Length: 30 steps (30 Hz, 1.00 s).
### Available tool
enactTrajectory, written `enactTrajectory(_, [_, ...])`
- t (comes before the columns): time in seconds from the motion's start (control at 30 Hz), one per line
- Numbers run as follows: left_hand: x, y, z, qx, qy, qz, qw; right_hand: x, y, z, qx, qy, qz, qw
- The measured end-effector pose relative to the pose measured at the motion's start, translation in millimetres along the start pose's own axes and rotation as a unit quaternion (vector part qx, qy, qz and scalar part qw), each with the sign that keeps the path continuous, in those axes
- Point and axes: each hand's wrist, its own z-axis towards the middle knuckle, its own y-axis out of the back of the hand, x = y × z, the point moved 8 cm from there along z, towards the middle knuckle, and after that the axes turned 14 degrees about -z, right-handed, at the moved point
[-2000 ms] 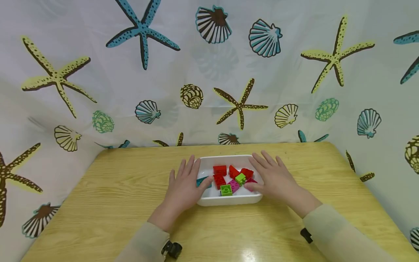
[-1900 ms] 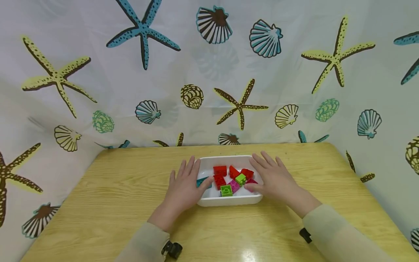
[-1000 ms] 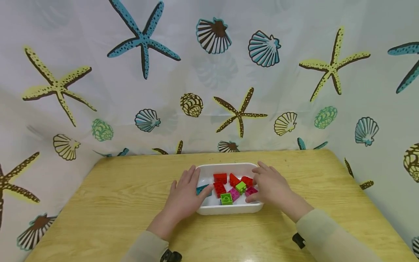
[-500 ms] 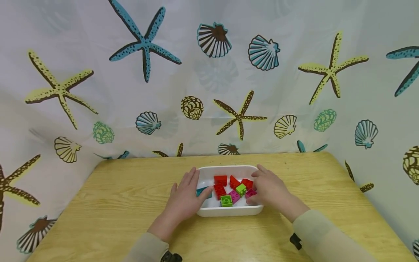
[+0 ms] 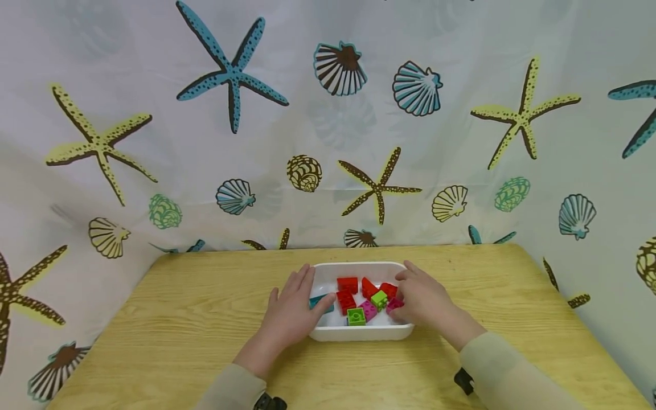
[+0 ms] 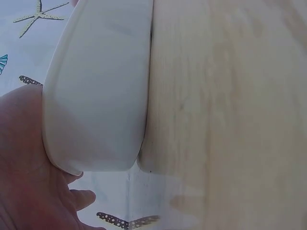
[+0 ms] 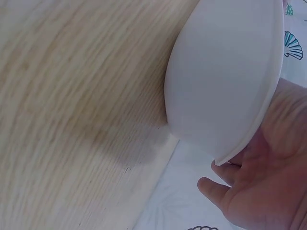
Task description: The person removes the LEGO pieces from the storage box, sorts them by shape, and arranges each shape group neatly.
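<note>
On wooden table [image 5: 179,319]: white tray [image 5: 359,333] at centre, both hands on its rim; since 2 s ago right hand [image 5: 425,296] went from flat to fingers curled over right edge, thumb inside near magenta brick [image 5: 393,304], so likely starting to pick; left hand [image 5: 289,313] unchanged, fingers straight, relaxed on left edge, thumb by teal brick [image 5: 319,300]; count: 4 red bricks [image 5: 347,285], 2 green bricks [image 5: 356,316], 2 magenta, 1 teal.
</note>
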Motion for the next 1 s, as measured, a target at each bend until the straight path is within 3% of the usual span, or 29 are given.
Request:
enactTrajectory(0.63, [0.5,-1.4,-1.1,0.001,0.005,0.004,1.0,-10.3,14.7,-15.7,-0.034,-0.015,0.062,0.997])
enactTrajectory(1.0, [1.0,-0.1,-0.6,-0.001,0.007,0.001,1.0,-15.3,25.9,-32.0,-0.1,-0.025,0.074,0.992])
